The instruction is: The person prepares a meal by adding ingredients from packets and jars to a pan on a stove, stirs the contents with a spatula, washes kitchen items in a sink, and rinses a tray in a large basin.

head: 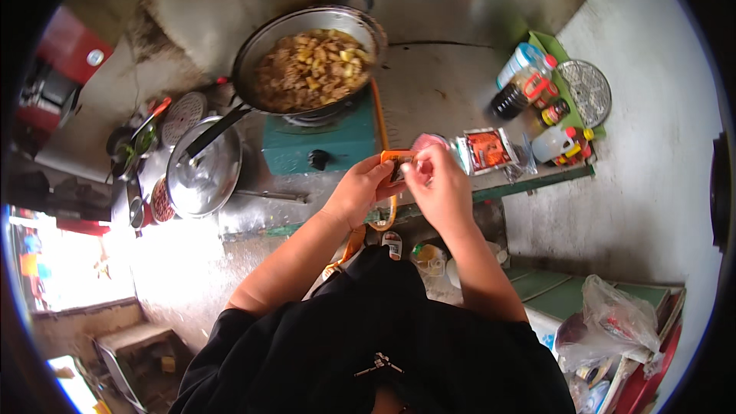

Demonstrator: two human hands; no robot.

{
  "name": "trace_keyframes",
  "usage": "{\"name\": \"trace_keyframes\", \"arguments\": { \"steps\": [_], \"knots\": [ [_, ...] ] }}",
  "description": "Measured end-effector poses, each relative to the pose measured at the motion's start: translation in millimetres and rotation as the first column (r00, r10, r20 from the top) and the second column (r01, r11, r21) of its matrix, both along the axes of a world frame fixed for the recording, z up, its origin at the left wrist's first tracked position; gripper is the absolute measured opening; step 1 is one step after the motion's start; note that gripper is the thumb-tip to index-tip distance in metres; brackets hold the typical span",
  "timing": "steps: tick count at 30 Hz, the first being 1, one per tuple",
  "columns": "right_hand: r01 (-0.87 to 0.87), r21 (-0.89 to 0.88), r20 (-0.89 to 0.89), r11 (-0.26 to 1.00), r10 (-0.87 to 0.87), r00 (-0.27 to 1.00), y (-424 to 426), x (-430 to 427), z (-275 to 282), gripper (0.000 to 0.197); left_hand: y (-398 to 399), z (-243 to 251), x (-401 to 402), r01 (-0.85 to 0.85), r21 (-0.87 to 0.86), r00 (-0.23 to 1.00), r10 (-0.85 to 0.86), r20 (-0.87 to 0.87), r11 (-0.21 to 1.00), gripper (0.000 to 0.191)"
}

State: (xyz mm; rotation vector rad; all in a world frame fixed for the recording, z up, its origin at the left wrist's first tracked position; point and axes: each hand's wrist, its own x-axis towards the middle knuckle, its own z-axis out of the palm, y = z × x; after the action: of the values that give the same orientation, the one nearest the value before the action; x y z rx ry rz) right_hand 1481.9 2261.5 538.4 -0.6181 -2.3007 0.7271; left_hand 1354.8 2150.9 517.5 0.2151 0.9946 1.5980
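A small orange packet (398, 156) is held up before me, above the counter's front edge. My left hand (365, 185) grips it from the left, thumb lying across its face. The fingers of my right hand (440, 184) pinch the packet's right side; the exact grip is partly hidden. Beyond my hands stands a teal gas stove (313, 146) with a black knob. On it sits a large wok (247, 69) containing browned chunks of food (316, 72), apparently meat with paler yellow pieces. Behind my right hand lie a pink item (430, 141) and a red printed sachet (489, 149).
A glass lid (204, 184) rests left of the stove, under the wok's long handle (217, 129). Several sauce bottles (509, 100) crowd the counter's right end beside a green tray (566, 92). An orange hose (379, 118) runs down past the stove. A plastic bag (612, 322) sits on the lower right cabinet.
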Motion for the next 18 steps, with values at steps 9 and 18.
{"name": "trace_keyframes", "arguments": {
  "steps": [9,18],
  "knots": [
    [-0.051,0.196,0.086,0.979,0.035,0.996,-71,-62,25,0.030,-77,24,-26,-0.165,0.112,0.983,0.173,-0.062,0.980,0.033],
    [-0.025,0.239,0.131,0.971,-0.007,0.991,-103,-82,36,0.027,-107,10,-46,-0.250,0.145,0.862,0.288,-0.417,0.957,0.032]
  ]
}}
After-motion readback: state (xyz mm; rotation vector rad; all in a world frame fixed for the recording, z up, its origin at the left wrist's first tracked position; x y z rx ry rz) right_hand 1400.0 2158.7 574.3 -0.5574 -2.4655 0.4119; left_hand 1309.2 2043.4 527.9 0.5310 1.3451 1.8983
